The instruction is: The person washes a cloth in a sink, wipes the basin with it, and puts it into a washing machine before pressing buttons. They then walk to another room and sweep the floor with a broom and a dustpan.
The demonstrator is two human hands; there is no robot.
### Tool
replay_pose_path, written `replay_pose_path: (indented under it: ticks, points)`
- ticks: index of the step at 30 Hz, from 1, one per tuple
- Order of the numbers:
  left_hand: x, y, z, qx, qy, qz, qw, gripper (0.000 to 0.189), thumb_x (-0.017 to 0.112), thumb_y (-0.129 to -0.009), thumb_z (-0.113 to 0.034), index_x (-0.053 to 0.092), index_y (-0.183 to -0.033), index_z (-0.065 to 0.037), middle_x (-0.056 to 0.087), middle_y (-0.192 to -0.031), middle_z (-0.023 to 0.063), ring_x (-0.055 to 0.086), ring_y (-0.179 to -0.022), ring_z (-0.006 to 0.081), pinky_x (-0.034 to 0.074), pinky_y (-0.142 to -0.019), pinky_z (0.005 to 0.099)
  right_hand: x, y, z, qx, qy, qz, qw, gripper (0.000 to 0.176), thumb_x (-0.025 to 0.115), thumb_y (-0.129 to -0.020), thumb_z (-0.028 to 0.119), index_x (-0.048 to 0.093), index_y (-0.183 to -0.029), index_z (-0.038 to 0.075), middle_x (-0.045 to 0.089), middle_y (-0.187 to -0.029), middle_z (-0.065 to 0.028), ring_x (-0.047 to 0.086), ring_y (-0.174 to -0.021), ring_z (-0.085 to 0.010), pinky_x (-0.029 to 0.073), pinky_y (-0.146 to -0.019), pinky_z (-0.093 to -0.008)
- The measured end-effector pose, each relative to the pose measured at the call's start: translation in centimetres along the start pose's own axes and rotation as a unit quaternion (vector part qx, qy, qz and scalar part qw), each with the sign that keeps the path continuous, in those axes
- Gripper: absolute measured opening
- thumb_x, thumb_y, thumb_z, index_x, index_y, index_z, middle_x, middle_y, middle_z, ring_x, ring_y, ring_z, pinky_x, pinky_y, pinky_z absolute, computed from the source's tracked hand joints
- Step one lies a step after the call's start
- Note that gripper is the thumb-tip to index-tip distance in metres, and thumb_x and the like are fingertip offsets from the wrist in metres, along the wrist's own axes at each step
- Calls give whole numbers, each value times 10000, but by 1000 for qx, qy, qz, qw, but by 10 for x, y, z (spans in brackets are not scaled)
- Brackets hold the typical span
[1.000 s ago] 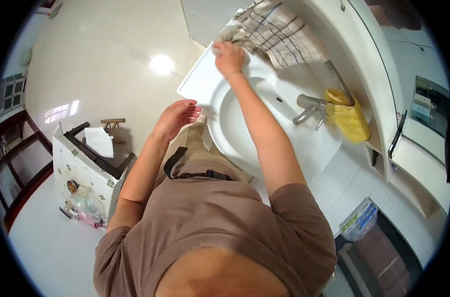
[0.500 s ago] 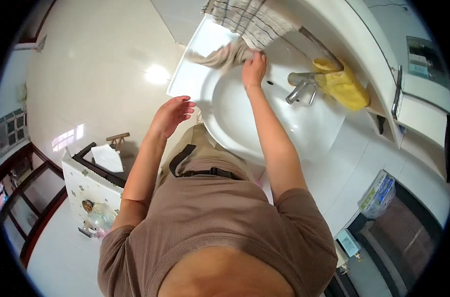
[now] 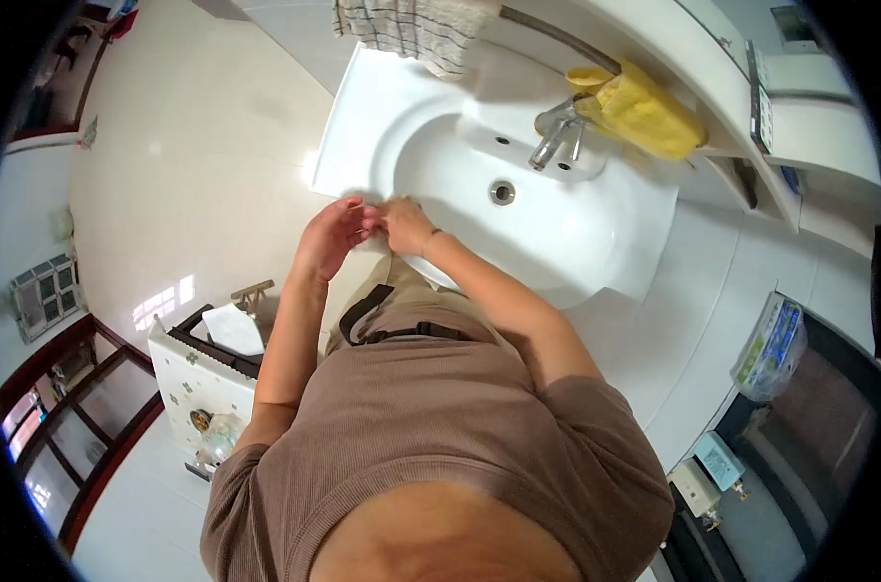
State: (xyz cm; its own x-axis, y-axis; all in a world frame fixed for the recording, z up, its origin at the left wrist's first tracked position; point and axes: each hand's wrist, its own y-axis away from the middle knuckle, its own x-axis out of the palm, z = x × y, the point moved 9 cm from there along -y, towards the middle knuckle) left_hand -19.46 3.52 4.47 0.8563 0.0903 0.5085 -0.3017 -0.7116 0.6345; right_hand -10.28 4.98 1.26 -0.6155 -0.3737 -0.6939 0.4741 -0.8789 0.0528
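Hands met over the front rim of the one white basin [image 3: 595, 242], which stood against the wall ahead of the person. The left hand [image 3: 332, 236] was loosely open, nothing seen in it. The right hand [image 3: 407, 225] had its fingers bent against the left's fingertips; whether they pinched anything could not be told. One drain [image 3: 501, 191] sat in the bowl, with one metal tap [image 3: 554, 136] behind it. One yellow cloth [image 3: 644, 114] lay beside the tap, and one striped towel [image 3: 411, 29] hung at the far-left corner. Pale glossy floor tiles [image 3: 188, 145] spread leftward, with one patterned box [image 3: 203, 383] standing there.
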Motion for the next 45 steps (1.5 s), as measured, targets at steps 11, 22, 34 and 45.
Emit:
replay_pose_path:
  ticks: [11,22,34,45]
  points:
    - [66,4,28,-2,-50,33,998,344,511,-858,-251,511,-1095,-2,599,-990,122,564,-871,198,449,-760,298,-48,171,-109,210,-341,78,913,210,426,-639,-35,587,-737,59,570,-723,-34,523,-737,-135,422,-652,-266]
    - [153,11,63,20,-287,-1,958,658,478,-833,-516,361,-1292,-61,465,-1224,117,458,-1093,268,333,-940,406,-226,161,-7,-7,-605,-93,791,235,409,-579,-35,504,-785,25,498,-760,-7,479,-724,-94,389,-635,-191]
    - [191,-12,94,-69,3,22,997,324,456,-826,-149,490,-1073,57,555,-1053,200,558,-981,271,452,-872,393,-239,196,-11,7,-494,-246,834,380,479,-693,-60,460,-1065,16,555,-943,-70,534,-867,-131,434,-776,-240]
    - [270,22,106,-166,102,215,957,398,480,-811,-119,433,-1173,42,523,-1147,171,522,-1055,277,392,-949,407,-147,173,-69,-25,-813,-164,558,519,442,-894,369,295,-1324,118,378,-1305,-72,382,-1190,-219,306,-1016,-374]
